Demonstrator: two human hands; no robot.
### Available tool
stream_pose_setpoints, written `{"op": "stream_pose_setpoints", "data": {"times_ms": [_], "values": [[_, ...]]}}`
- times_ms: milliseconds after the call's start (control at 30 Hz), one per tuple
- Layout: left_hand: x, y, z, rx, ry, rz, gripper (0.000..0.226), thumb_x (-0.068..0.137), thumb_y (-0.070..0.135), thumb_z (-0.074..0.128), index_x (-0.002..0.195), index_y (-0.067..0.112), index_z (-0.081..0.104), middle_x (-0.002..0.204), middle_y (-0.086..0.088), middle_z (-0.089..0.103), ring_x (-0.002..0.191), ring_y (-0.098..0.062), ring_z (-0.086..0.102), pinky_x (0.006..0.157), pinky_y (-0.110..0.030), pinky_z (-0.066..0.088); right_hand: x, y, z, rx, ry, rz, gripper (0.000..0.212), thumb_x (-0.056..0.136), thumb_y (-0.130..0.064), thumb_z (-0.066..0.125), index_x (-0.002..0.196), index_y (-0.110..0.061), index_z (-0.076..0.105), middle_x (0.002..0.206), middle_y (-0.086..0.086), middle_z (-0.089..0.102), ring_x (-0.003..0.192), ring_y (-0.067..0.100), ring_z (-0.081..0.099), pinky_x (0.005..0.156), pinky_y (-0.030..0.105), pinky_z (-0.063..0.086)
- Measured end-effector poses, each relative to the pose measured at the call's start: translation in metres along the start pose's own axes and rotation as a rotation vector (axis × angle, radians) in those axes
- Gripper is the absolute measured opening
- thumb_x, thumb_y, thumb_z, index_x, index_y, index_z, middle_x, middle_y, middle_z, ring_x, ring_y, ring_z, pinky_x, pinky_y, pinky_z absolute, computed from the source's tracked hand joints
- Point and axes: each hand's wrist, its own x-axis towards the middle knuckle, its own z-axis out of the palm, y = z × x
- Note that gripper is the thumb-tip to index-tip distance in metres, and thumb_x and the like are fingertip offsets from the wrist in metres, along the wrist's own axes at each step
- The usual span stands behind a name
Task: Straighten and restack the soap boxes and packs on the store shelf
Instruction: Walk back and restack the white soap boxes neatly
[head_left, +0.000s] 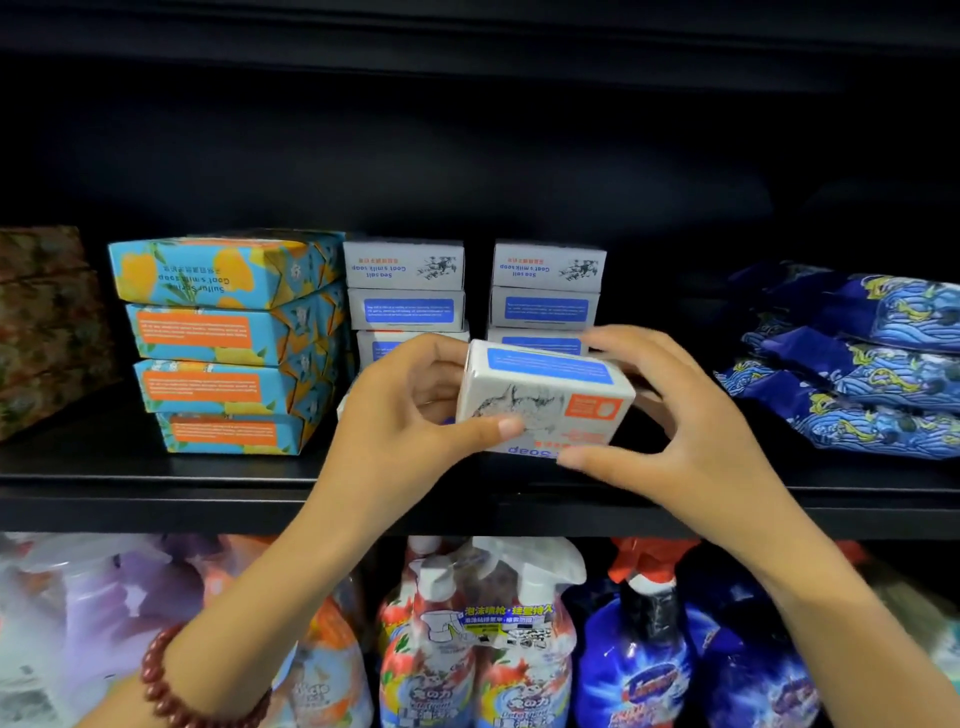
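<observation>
Beside the stack of blue-and-orange soap boxes (228, 343) on the black shelf (156, 470), the left hand (410, 415) and right hand (691, 415) both close their fingers on a tilted white soap box (545, 395), raised before two white stacks (405, 291), blue packs (857, 364) rightward.

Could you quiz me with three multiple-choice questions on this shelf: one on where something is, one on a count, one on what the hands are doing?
1. Where is the stack of blue-and-orange boxes?
A. Left of the white boxes
B. Right of the dark blue packs
C. On the lower shelf

2. How many boxes are in that stack?
A. Two
B. Four
C. Six

3. The white soap box is:
A. Lying alone
B. Held by both hands
C. Crushed flat

Answers: 1 A, it stands left of the white stacks. 2 B, four layers show. 3 B, the left hand and right hand grip its ends.
</observation>
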Motion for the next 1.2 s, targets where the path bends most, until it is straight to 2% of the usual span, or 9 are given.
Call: {"op": "stream_pose_setpoints", "data": {"times_ms": [167,333,433,533,600,733,867,1033,1200], "values": [[-0.004,0.000,0.007,-0.046,0.005,0.105,0.047,0.060,0.019,0.079,0.101,0.015,0.056,0.101,0.004,0.069,0.100,-0.006,0.064,0.082,-0.020,0.052,0.001,-0.003,0.002,-0.014,0.110,-0.023,0.040,0.069,-0.012,0.080,0.105,-0.018,0.062,0.105,-0.012,0.064,0.100,0.003,0.061,0.081,0.011,0.046],[0.000,0.003,0.003,0.008,0.025,-0.036,0.080,0.048,0.056,0.079,0.118,0.023,0.058,0.107,0.015,0.066,0.100,0.007,0.061,0.079,-0.008,0.047,-0.002,-0.001,0.005,-0.234,0.268,-0.257,0.027,0.072,-0.001,0.074,0.097,-0.004,0.064,0.100,0.000,0.064,0.099,0.006,0.058,0.085,0.012,0.042],[0.003,0.004,0.001,0.001,-0.041,-0.113,0.075,0.045,0.044,0.084,0.114,0.025,0.061,0.103,0.012,0.070,0.093,0.005,0.064,0.075,-0.009,0.049,-0.005,0.003,0.011,-0.256,0.296,-0.338,0.028,0.069,0.014,0.068,0.095,0.003,0.062,0.102,0.007,0.062,0.101,0.015,0.058,0.090,0.015,0.042],[0.004,0.005,-0.001,-0.040,-0.089,-0.101,0.063,0.046,0.035,0.086,0.104,0.021,0.064,0.097,0.010,0.073,0.090,-0.003,0.068,0.074,-0.015,0.052,-0.005,0.004,0.013,-0.242,0.274,-0.356,0.024,0.071,0.010,0.067,0.094,0.005,0.060,0.106,0.010,0.059,0.106,0.018,0.056,0.091,0.016,0.043],[0.002,0.004,-0.001,-0.032,-0.055,-0.051,0.063,0.046,0.032,0.087,0.104,0.020,0.063,0.097,0.011,0.072,0.091,-0.003,0.067,0.074,-0.016,0.052,-0.003,0.004,0.010,-0.255,0.213,-0.305,0.029,0.072,0.005,0.072,0.098,0.002,0.059,0.114,0.010,0.055,0.113,0.014,0.052,0.093,0.015,0.041],[-0.002,0.003,0.000,0.029,0.021,0.121,0.064,0.051,0.027,0.091,0.105,0.023,0.058,0.105,0.016,0.067,0.101,-0.001,0.062,0.080,-0.013,0.049,-0.003,0.005,0.001,-0.089,0.035,-0.030,0.071,0.064,-0.024,0.084,0.127,-0.019,0.050,0.135,-0.008,0.042,0.127,0.004,0.041,0.100,0.021,0.041],[-0.001,-0.002,0.003,0.041,-0.026,0.189,0.062,0.054,0.015,0.087,0.107,0.017,0.054,0.108,0.010,0.063,0.108,-0.003,0.059,0.085,-0.014,0.047,0.001,0.004,0.002,0.128,-0.017,0.193,0.083,0.065,-0.050,0.076,0.138,-0.029,0.042,0.127,-0.015,0.056,0.116,0.001,0.053,0.093,0.026,0.049],[0.001,-0.009,0.008,0.074,-0.035,0.244,0.070,0.054,-0.004,0.087,0.110,0.021,0.053,0.115,0.008,0.058,0.115,-0.008,0.054,0.088,-0.015,0.046,0.005,0.008,0.007,0.159,-0.036,0.238,0.059,0.068,-0.034,0.076,0.123,-0.031,0.054,0.110,-0.019,0.065,0.103,-0.001,0.061,0.083,0.023,0.052],[-0.001,-0.009,0.006,0.051,-0.054,0.237,0.074,0.059,0.017,0.088,0.120,0.026,0.046,0.127,0.010,0.054,0.123,-0.009,0.050,0.094,-0.022,0.047,0.005,0.008,0.007,0.226,0.138,0.136,0.055,0.061,-0.010,0.085,0.104,-0.026,0.055,0.105,-0.015,0.064,0.103,0.004,0.062,0.073,0.018,0.053]]}}
